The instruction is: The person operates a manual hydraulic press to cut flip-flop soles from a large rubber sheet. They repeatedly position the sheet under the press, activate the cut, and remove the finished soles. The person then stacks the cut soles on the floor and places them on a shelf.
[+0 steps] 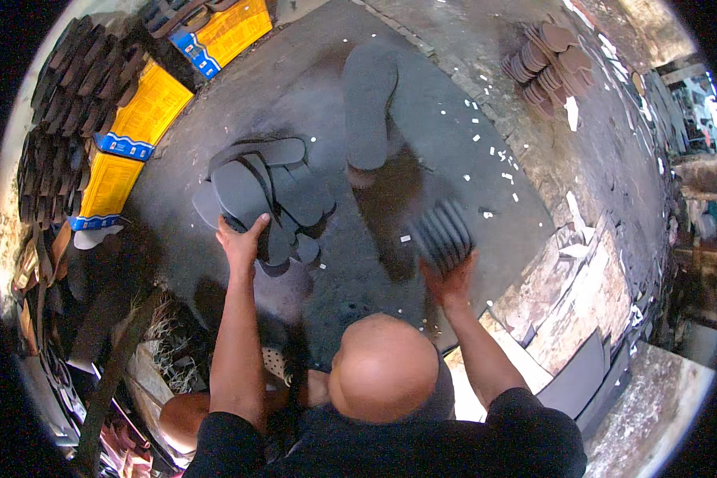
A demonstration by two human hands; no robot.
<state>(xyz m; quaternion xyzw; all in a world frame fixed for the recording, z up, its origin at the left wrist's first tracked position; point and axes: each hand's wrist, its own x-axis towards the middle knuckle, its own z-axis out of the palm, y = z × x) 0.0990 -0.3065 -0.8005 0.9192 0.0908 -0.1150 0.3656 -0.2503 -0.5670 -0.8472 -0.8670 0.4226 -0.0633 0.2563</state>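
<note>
Grey foam-like soles, their edges dark, lie in a loose heap (295, 185) on the dark floor (486, 239), forward and to the left of the person in black sleeves (534, 430). From where I stand, the two hands are well apart. The left hand (239, 241) has thumb and fingers spread around the near end of one grey sole (243, 190) on top of that heap. The right hand (450, 279) is closed around the near end of a ribbed-looking stack of soles (444, 237), slightly blurred. Farther out, between the hands, sits another grey sole shape (370, 103); I can't judge its height.

Printing shows on the yellow sheets (147, 103) at the left, which carry blue bands with small pale marks, too fine to read from here. Dark stacked pieces (80, 76) rise beside them. At the upper right stands a brownish bundle (548, 68), and white scraps (502, 155) dot the floor.
</note>
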